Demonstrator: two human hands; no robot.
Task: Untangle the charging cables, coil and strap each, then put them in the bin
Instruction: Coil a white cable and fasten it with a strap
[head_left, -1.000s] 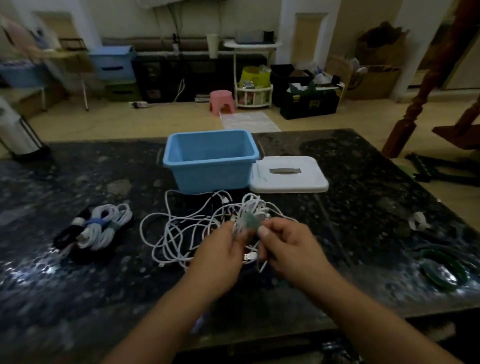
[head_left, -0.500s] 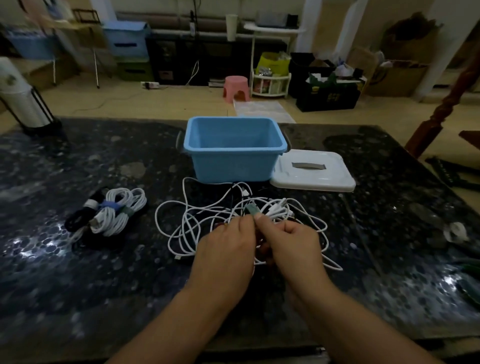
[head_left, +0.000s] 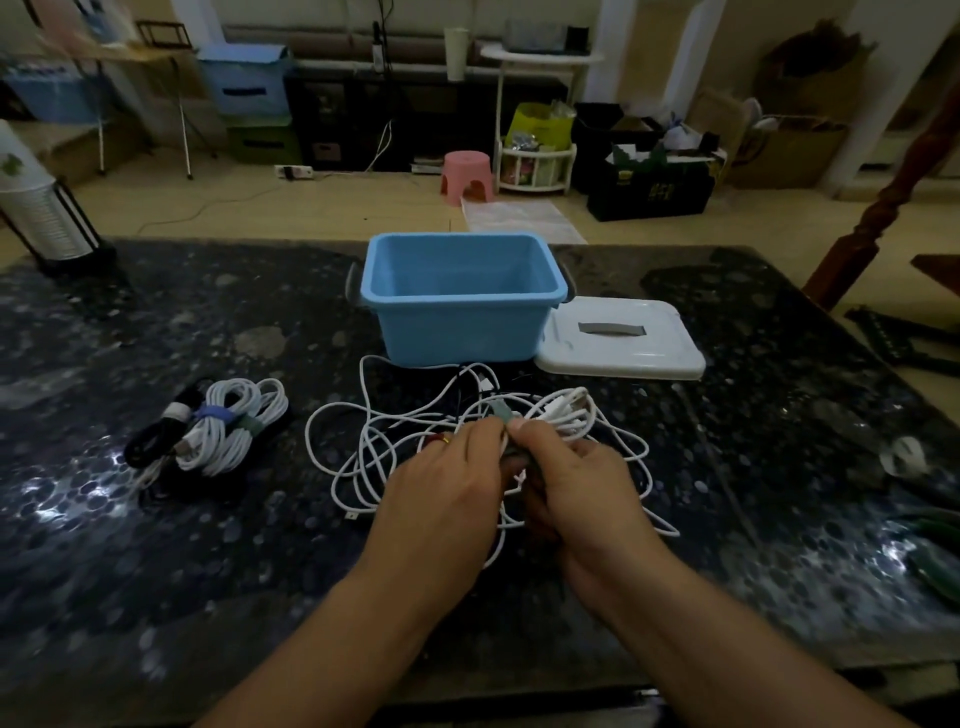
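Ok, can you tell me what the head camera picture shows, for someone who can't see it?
Two bare hands, left and right, pinch a green strap on a coiled white cable above a tangle of loose white cables. Behind sits an open blue plastic bin, its white lid beside it.

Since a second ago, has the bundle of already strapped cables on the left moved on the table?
No. The strapped bundle lies at the same spot left of the blue bin and the loose tangle; only the head camera shifted.
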